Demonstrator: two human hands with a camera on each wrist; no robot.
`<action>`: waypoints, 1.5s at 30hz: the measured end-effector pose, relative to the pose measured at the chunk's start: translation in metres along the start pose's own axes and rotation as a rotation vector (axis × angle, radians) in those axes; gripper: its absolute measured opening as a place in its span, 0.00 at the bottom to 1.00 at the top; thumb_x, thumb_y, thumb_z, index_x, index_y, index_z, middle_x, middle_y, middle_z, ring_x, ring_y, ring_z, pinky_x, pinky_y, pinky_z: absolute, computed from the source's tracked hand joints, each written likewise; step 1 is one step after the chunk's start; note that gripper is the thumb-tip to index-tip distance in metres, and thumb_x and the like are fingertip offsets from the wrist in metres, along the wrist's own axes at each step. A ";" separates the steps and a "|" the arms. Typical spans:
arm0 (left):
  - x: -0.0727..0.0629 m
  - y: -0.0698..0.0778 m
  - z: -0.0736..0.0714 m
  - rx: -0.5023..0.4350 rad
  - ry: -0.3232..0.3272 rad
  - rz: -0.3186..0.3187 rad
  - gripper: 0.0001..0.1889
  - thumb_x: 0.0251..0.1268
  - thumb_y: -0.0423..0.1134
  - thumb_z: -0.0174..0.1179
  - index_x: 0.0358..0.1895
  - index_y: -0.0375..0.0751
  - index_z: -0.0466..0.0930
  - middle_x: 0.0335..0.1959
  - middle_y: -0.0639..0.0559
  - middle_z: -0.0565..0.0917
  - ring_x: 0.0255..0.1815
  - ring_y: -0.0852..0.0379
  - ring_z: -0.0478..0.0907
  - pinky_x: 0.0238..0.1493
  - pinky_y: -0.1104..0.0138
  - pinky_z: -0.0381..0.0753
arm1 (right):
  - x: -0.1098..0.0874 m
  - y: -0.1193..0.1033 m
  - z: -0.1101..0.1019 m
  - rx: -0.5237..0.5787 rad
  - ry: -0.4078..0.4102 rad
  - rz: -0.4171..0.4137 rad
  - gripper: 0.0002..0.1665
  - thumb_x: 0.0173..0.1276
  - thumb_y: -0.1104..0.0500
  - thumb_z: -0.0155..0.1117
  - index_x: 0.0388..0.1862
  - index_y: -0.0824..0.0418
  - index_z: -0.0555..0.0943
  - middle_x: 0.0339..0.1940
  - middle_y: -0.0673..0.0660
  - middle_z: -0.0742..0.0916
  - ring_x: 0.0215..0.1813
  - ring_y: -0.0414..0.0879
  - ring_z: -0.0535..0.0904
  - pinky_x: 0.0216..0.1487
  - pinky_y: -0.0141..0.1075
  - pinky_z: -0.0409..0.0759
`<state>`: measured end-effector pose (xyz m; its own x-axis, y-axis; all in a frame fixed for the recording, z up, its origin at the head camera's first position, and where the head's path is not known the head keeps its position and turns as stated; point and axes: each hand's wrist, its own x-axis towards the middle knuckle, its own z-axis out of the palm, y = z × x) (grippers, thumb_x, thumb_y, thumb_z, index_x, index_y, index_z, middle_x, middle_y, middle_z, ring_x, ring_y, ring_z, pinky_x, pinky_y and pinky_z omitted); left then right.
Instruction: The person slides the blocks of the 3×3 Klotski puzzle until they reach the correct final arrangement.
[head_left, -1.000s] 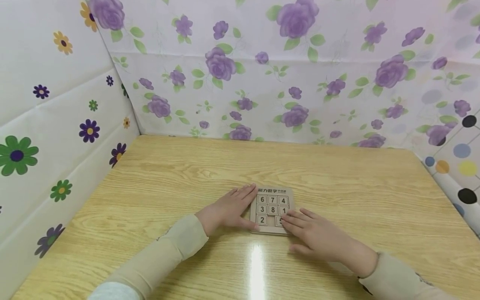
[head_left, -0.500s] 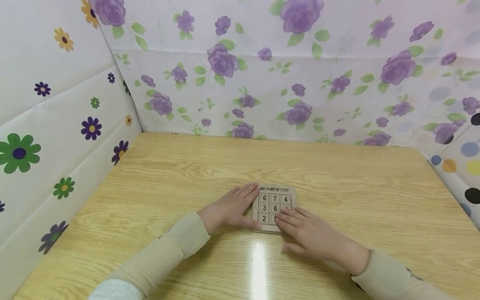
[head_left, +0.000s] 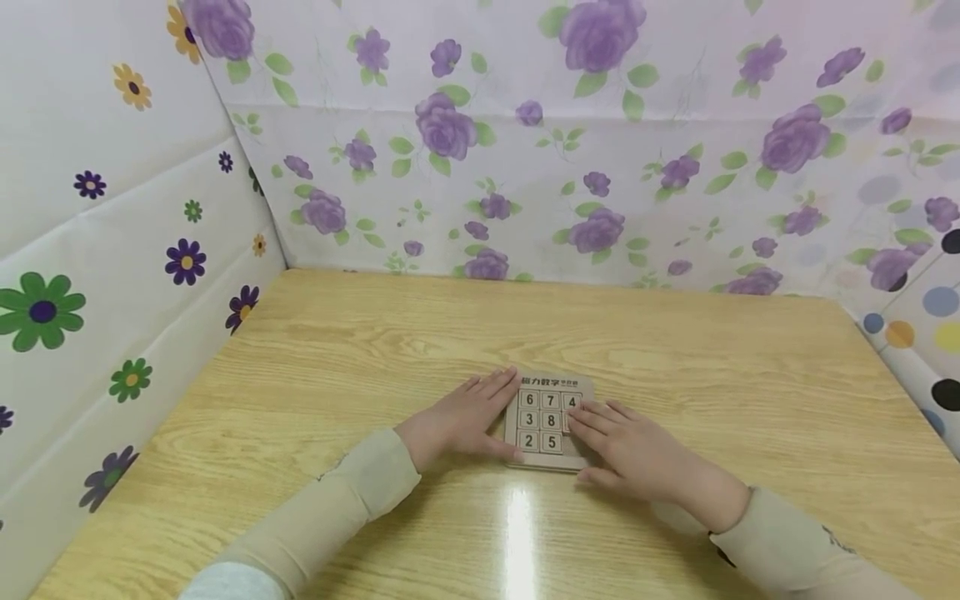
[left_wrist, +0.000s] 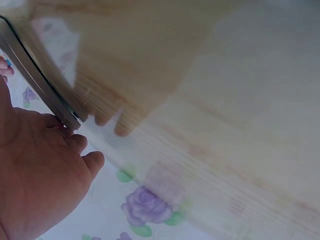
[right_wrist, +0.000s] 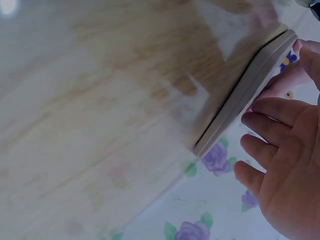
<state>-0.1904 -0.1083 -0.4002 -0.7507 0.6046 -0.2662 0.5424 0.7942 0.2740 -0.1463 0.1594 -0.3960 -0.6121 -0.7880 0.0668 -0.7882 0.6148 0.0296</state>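
Note:
A flat sliding number puzzle [head_left: 572, 457] lies on the wooden table, with tiles 6, 7, 4 in its top row and 3, 8 below. Its bottom row shows 2 and 5, then a vacant cell at the right. My left hand [head_left: 463, 417] steadies the board's left side, fingers extended to its upper corner and thumb at the lower one. The fingertips of my right hand [head_left: 637, 446] touch the right column's middle tile and hide most of it. In the left wrist view the puzzle's side edge [left_wrist: 37, 80] meets my fingers. The right wrist view shows straight right fingers beside the board [right_wrist: 245, 95].
The wood-grain table [head_left: 360, 333] extends around the puzzle. A white cloth with purple roses [head_left: 487, 167] hangs behind it. Another flowered cloth [head_left: 112, 250] stands on the left, and a dotted one [head_left: 930, 333] on the right.
The 5 tile has slid left from the bottom-right cell to the bottom middle. My right fingers have then moved up and right onto the middle-right tile. My left hand stays at the board's side.

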 end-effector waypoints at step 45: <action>0.000 0.001 0.002 0.003 0.014 -0.002 0.57 0.53 0.72 0.56 0.77 0.44 0.38 0.79 0.50 0.38 0.79 0.53 0.37 0.78 0.57 0.39 | -0.006 -0.005 -0.008 -0.013 -0.014 -0.043 0.39 0.67 0.39 0.55 0.65 0.67 0.72 0.67 0.62 0.75 0.68 0.57 0.70 0.67 0.55 0.68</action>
<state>-0.1893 -0.1074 -0.4014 -0.7574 0.6017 -0.2538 0.5417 0.7959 0.2704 -0.1381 0.1618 -0.3883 -0.5788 -0.8139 0.0509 -0.8128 0.5809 0.0449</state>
